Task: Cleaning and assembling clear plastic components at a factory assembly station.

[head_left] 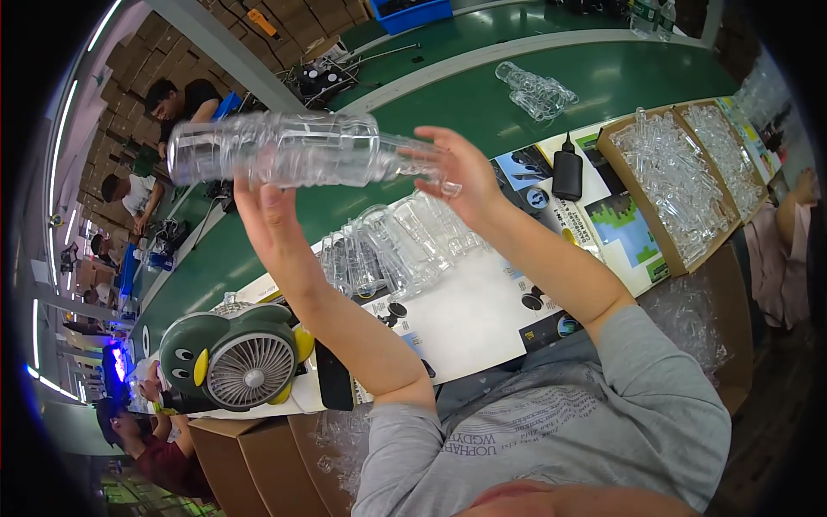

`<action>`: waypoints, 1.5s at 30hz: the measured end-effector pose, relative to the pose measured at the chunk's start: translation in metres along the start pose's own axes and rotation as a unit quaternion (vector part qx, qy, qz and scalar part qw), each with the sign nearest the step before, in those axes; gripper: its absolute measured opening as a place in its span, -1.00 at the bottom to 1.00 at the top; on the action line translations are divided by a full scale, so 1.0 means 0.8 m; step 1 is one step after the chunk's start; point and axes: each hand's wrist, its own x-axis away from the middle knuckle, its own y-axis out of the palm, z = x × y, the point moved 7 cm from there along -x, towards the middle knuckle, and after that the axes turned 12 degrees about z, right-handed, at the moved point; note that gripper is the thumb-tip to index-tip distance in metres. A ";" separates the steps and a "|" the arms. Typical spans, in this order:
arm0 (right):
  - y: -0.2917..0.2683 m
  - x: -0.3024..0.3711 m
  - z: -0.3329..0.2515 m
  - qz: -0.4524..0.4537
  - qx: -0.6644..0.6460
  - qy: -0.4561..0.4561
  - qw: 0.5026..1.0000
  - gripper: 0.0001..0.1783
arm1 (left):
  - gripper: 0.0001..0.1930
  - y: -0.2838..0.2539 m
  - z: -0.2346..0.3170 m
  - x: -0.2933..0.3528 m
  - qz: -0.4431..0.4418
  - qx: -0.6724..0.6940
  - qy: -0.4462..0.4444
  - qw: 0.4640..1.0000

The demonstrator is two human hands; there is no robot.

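On the left sits a green penguin fan (237, 366). Up and to the right of the fan, a long clear plastic piece (284, 148) is in the air, a bit blurry. The left hand (274, 228), above the fan, holds it from below. Right of the fan, clear tubes (401, 250) lie side by side. Farther right and higher, the right hand (469, 179) curves half open round the thin end; I can't tell if it grips. Well right of the fan are a clear heap (536, 91), a black bottle (567, 175) and a brown box (605, 148) of little clear parts (672, 185).
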 end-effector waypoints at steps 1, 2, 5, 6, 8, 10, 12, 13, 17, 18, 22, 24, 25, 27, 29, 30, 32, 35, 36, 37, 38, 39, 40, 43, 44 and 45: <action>0.001 0.000 -0.007 0.000 0.000 -0.002 1.000 -0.58 | -0.39 -0.005 -0.010 -0.005 0.016 0.078 -0.052 0.996; 0.006 0.002 -0.026 -0.022 0.039 -0.105 0.993 -0.60 | -0.39 -0.011 -0.021 -0.010 0.028 0.135 -0.090 0.986; 0.015 0.008 -0.057 -0.076 0.097 -0.243 0.962 -0.60 | -0.38 -0.026 -0.041 -0.015 0.068 0.177 -0.149 0.970; 0.020 0.015 -0.067 -0.071 0.225 -0.312 0.920 -0.53 | -0.38 -0.031 -0.043 -0.019 0.091 0.182 -0.142 0.969; 0.033 0.027 -0.082 -0.064 0.346 -0.376 0.857 -0.45 | -0.38 -0.037 -0.044 -0.024 0.089 0.196 -0.125 0.969; 0.064 0.066 -0.092 -0.041 0.547 -0.583 0.600 -0.19 | -0.38 -0.043 -0.040 -0.028 0.070 0.218 -0.088 0.970; 0.065 0.070 -0.087 -0.026 0.590 -0.579 0.562 -0.11 | -0.37 -0.030 -0.033 -0.024 0.042 0.199 -0.062 0.977; 0.066 0.069 -0.083 -0.013 0.630 -0.572 0.525 -0.03 | -0.37 -0.020 -0.028 -0.019 0.016 0.177 -0.036 0.983; 0.056 0.043 -0.072 -0.033 0.605 -0.499 0.620 0.00 | -0.32 0.009 -0.019 0.003 0.006 0.175 -0.068 0.982; 0.055 0.041 -0.071 -0.032 0.606 -0.500 0.618 0.00 | -0.34 0.014 -0.018 0.004 -0.002 0.168 -0.058 0.984; 0.049 0.022 -0.076 0.005 0.611 -0.457 0.646 0.01 | -0.46 -0.012 -0.053 -0.006 0.013 -0.056 -0.135 0.989; 0.038 0.001 -0.081 0.018 0.630 -0.425 0.650 0.01 | -0.46 -0.021 -0.055 -0.015 0.015 -0.092 -0.105 0.990; 0.033 -0.013 -0.085 0.032 0.648 -0.433 0.625 0.00 | -0.46 -0.026 -0.050 -0.019 0.018 -0.130 -0.070 0.989; 0.016 -0.048 -0.093 0.047 0.667 -0.442 0.599 0.00 | -0.49 -0.033 -0.035 -0.023 0.035 -0.131 -0.039 0.990; 0.001 -0.085 -0.092 0.033 0.733 -0.429 0.527 -0.01 | -0.52 -0.048 -0.009 -0.025 0.104 -0.062 -0.008 0.993; -0.005 -0.098 -0.089 0.023 0.758 -0.428 0.491 0.00 | -0.54 -0.050 0.002 -0.024 0.112 -0.055 0.014 0.992; -0.017 -0.133 -0.073 -0.001 0.793 -0.407 0.453 0.00 | -0.55 -0.056 0.020 -0.019 0.127 -0.050 0.030 0.990; -0.022 -0.163 -0.045 -0.043 0.852 -0.339 0.395 0.04 | -0.56 -0.062 0.038 -0.013 0.152 -0.049 0.054 0.986; -0.022 -0.170 -0.032 -0.073 0.862 -0.324 0.383 0.05 | -0.56 -0.065 0.040 -0.012 0.158 -0.041 0.058 0.985; -0.024 -0.176 -0.019 -0.102 0.870 -0.307 0.371 0.06 | -0.56 -0.066 0.042 -0.012 0.163 -0.033 0.061 0.984; -0.025 -0.183 -0.011 -0.119 0.874 -0.302 0.362 0.07 | -0.56 -0.066 0.041 -0.012 0.164 -0.033 0.061 0.984; -0.026 -0.189 -0.005 -0.119 0.874 -0.302 0.361 0.07 | -0.56 -0.066 0.041 -0.012 0.169 -0.027 0.063 0.983; -0.028 -0.195 0.003 -0.134 0.872 -0.303 0.360 0.07 | -0.56 -0.066 0.040 -0.013 0.174 -0.021 0.064 0.983; -0.024 -0.201 0.015 -0.152 0.868 -0.300 0.366 0.08 | -0.56 -0.070 0.038 -0.015 0.172 -0.018 0.067 0.983; -0.022 -0.204 0.019 -0.156 0.876 -0.268 0.370 0.07 | -0.56 -0.072 0.039 -0.015 0.173 -0.018 0.065 0.983; -0.022 -0.203 0.021 -0.158 0.883 -0.236 0.374 0.06 | -0.56 -0.073 0.040 -0.015 0.174 -0.021 0.066 0.982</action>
